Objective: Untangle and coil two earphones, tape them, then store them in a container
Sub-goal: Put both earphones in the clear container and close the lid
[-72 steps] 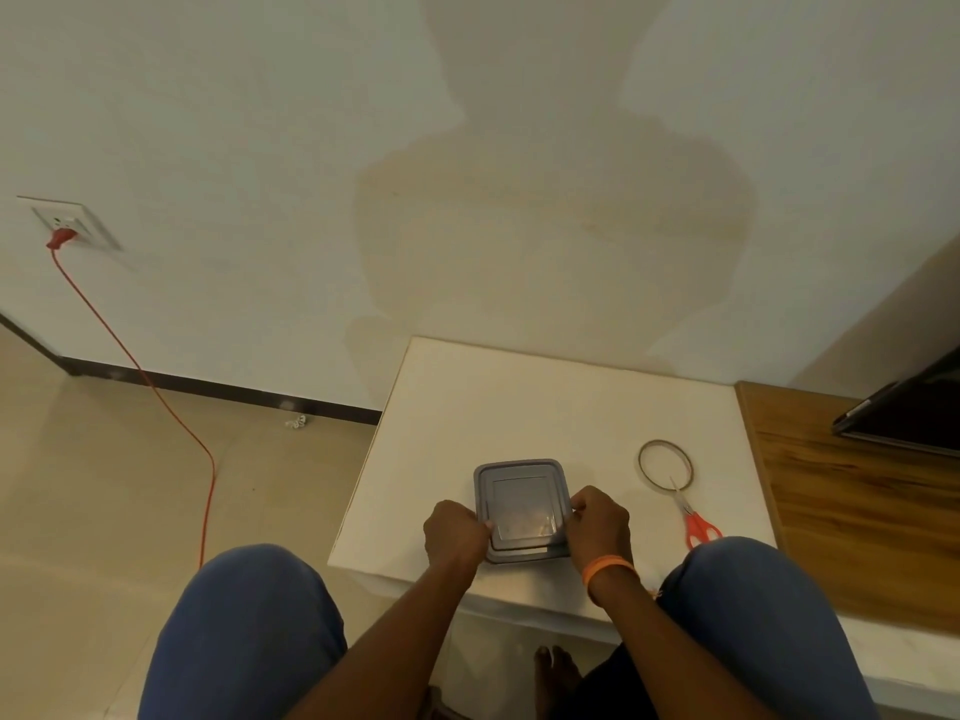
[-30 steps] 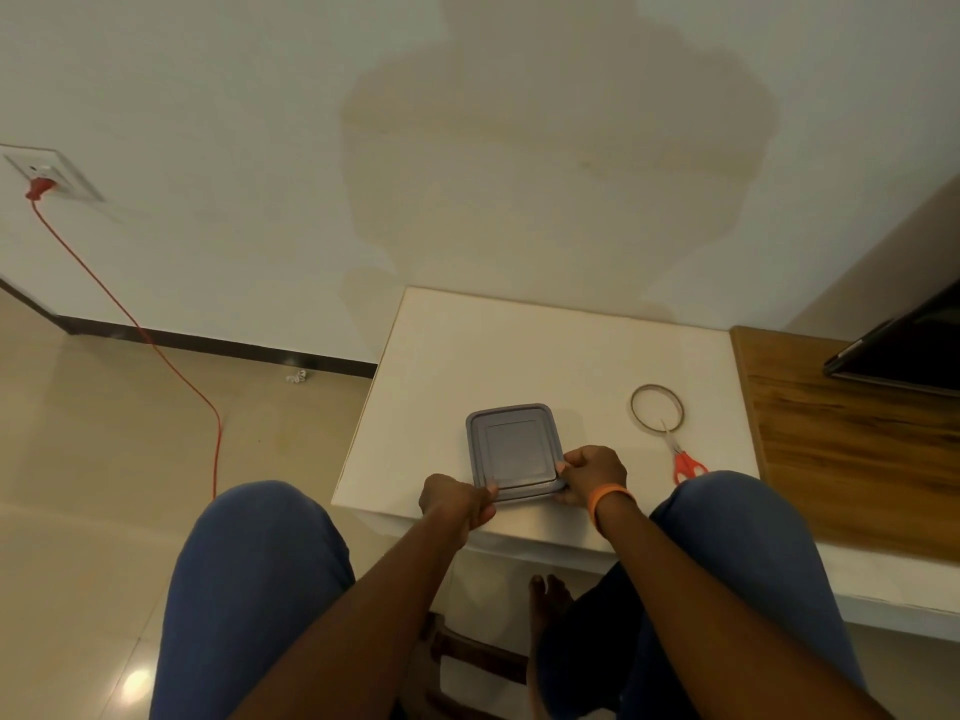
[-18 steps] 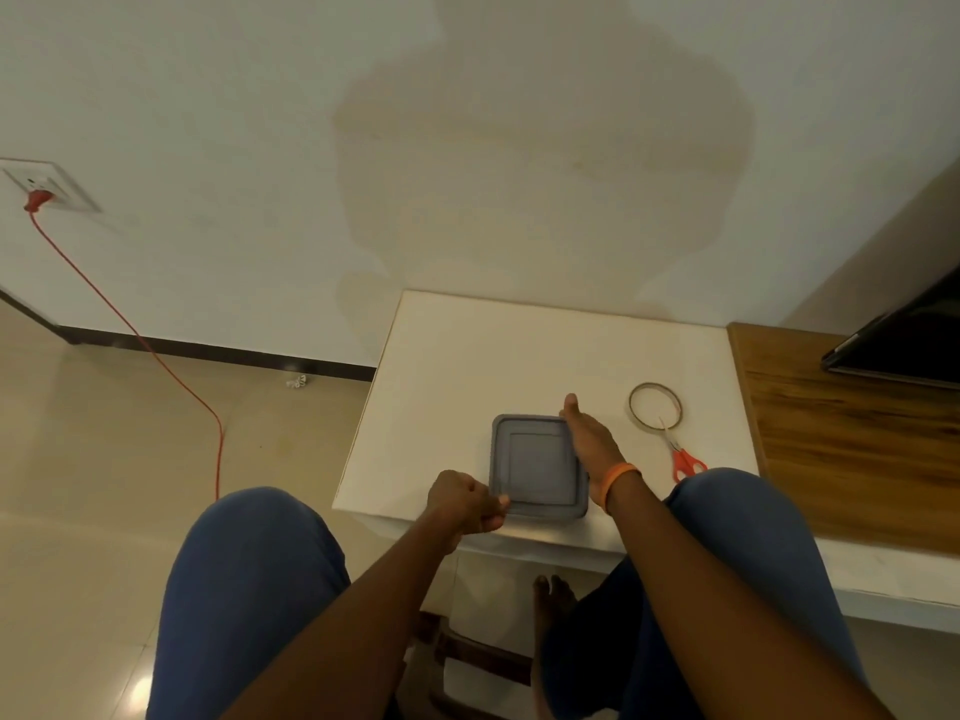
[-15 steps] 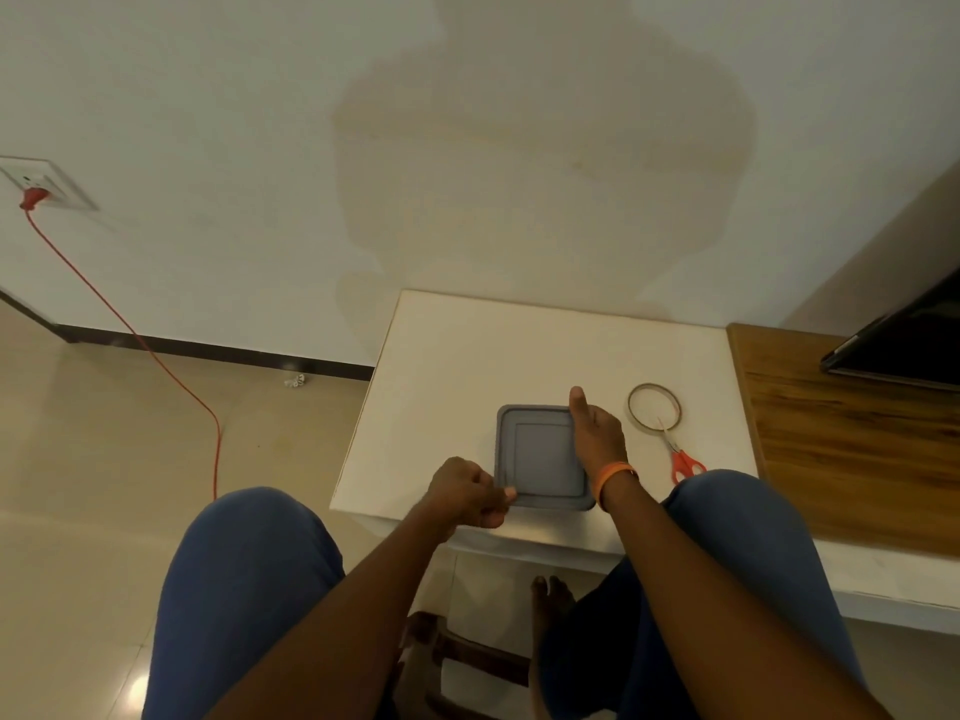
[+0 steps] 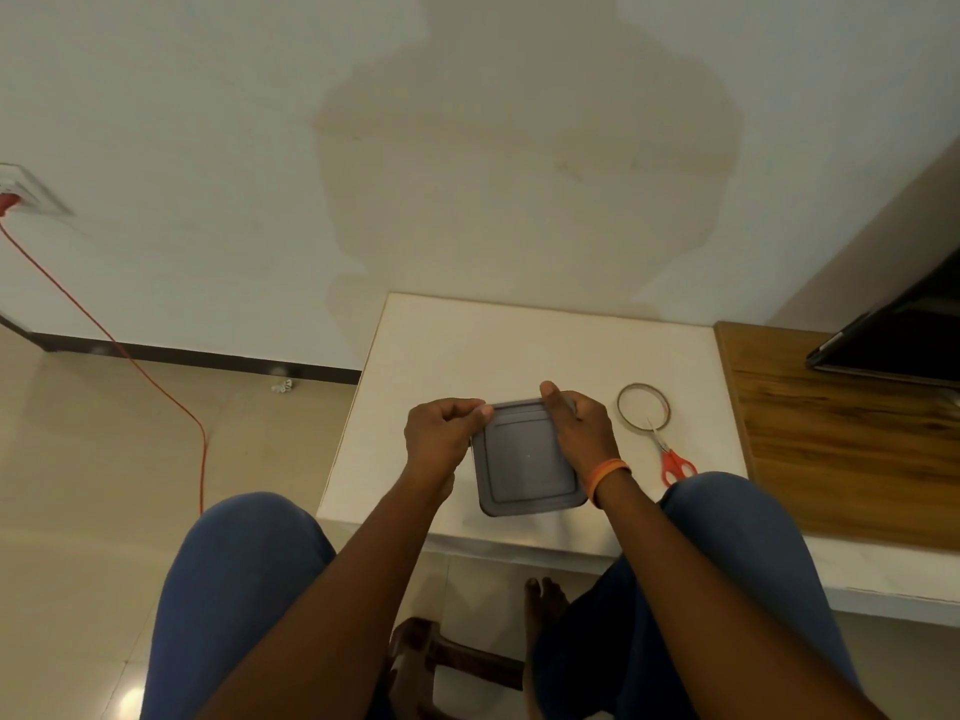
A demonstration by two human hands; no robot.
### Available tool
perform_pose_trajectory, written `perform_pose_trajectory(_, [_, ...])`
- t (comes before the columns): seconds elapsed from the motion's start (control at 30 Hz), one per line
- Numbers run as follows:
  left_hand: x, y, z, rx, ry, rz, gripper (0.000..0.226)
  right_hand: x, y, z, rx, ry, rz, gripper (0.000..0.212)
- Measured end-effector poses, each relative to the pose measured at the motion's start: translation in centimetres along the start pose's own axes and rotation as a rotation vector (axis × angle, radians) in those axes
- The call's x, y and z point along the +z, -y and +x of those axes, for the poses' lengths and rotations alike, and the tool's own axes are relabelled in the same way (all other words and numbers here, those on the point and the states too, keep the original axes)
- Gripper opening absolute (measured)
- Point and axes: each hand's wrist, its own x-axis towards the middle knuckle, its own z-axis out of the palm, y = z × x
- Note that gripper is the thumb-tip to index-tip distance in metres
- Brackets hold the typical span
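A grey lidded container [image 5: 527, 459] lies on the white table [image 5: 519, 345], near its front edge. My left hand [image 5: 444, 431] has its fingers curled, and its thumb and fingertips pinch the container's far left corner. Over the right side lies my right hand [image 5: 579, 431], thumb on the lid's far edge and fingers down the right rim. The lid is on, so whatever is inside is hidden. No earphones show.
A roll of clear tape [image 5: 644, 406] and red-handled scissors [image 5: 672, 459] lie right of the container. A wooden surface [image 5: 841, 439] with a dark screen [image 5: 904, 335] adjoins the table on the right. An orange cable [image 5: 130, 356] runs from a wall socket across the floor.
My left hand has moved up from the container's near left corner to its far left corner. My right hand has shifted slightly further over the lid's right side.
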Motion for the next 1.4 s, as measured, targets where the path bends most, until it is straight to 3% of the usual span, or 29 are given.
perform_pose_trajectory(0.17, [0.3,0.0,0.8,-0.022,-0.063,-0.038,0.01,0.1,0.1,-0.2,0.091,0.016,0.05,0.054])
perform_pose_trajectory(0.3, [0.0,-0.5,1.6,-0.116,-0.182,-0.257,0.01,-1.0,-0.2,-1.0,0.379,0.241,0.23,0.066])
perform_pose_trajectory(0.37, [-0.4,-0.6,2.3,-0.133,-0.182,-0.317,0.011,-0.8,-0.3,-1.4,0.377,0.275,0.289,0.072])
perform_pose_trajectory(0.43, [-0.2,-0.7,2.8,-0.167,-0.135,-0.342,0.014,-0.6,-0.1,-1.2,0.312,0.198,0.281,0.075])
perform_pose_trajectory(0.53, [1.0,-0.2,2.8,-0.359,0.037,-0.241,0.055,-0.6,-0.2,-0.4,0.313,0.103,0.316,0.067])
perform_pose_trajectory(0.6, [2.1,0.5,2.1,-0.427,0.196,-0.196,0.069,-0.9,-0.6,0.1,0.366,0.046,0.378,0.061])
perform_pose_trajectory(0.67, [3.4,1.0,2.0,-0.388,0.28,-0.258,0.065,-1.1,-0.7,0.8,0.423,0.037,0.423,0.057])
perform_pose_trajectory(0.8, [6.4,0.9,4.4,-0.374,0.115,-0.267,0.029,-2.1,-0.6,3.9,0.499,-0.029,0.352,0.045])
perform_pose_trajectory(1.03, [9.3,-1.0,7.8,-0.313,0.085,0.041,0.037,-4.5,-1.1,10.0,0.526,-0.104,0.373,0.041])
perform_pose_trajectory(1.1, [9.8,-1.0,8.4,-0.244,0.095,0.215,0.039,-5.2,-1.3,11.4,0.53,-0.171,0.365,0.039])
perform_pose_trajectory(1.2, [9.7,-0.3,8.3,-0.137,0.238,0.604,0.03,-6.8,-1.9,13.2,0.56,-0.261,0.415,0.037])
perform_pose_trajectory(1.27, [9.7,0.6,8.2,-0.068,0.294,0.816,0.043,-7.9,-2.3,14.0,0.565,-0.321,0.461,0.032])
perform_pose_trajectory(1.4, [10.5,1.2,8.1,0.034,0.249,1.001,0.042,-8.7,-2.9,14.5,0.579,-0.413,0.499,0.022])
